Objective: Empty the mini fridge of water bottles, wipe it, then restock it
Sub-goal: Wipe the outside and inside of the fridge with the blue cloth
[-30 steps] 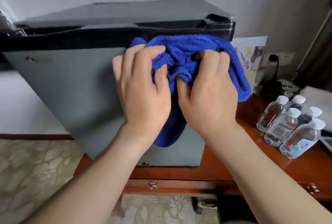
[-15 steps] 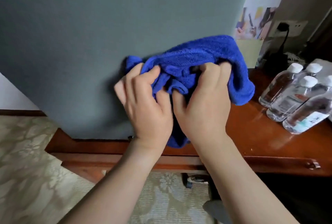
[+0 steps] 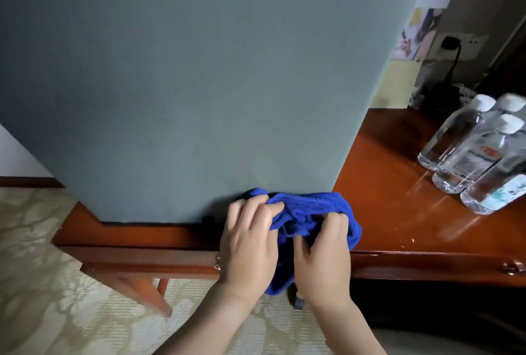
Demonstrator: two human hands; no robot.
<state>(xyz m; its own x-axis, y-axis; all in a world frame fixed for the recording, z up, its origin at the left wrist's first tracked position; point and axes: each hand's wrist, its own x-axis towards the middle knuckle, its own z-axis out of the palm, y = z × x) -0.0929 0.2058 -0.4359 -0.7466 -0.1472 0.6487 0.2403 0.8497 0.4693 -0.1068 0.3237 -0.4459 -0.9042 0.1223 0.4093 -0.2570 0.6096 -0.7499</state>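
Observation:
The grey mini fridge (image 3: 199, 84) fills most of the view, its door shut, standing on a red-brown wooden desk (image 3: 392, 212). A bunched blue cloth (image 3: 310, 206) is pressed against the bottom right corner of the fridge door. My left hand (image 3: 250, 243) grips the cloth's left part and my right hand (image 3: 324, 255) grips its right part, fingers curled into the fabric. Several clear water bottles (image 3: 466, 152) with white caps stand on the desk to the right of the fridge.
A wall socket with a black plug (image 3: 452, 44) and a printed card (image 3: 418, 32) sit behind the desk at the right. A drawer pull (image 3: 513, 266) shows at the desk's front edge. Patterned carpet (image 3: 57, 297) covers the floor below.
Both hands have slid the blue cloth down the fridge door, from its top edge to its bottom right corner. The view has tilted down with them.

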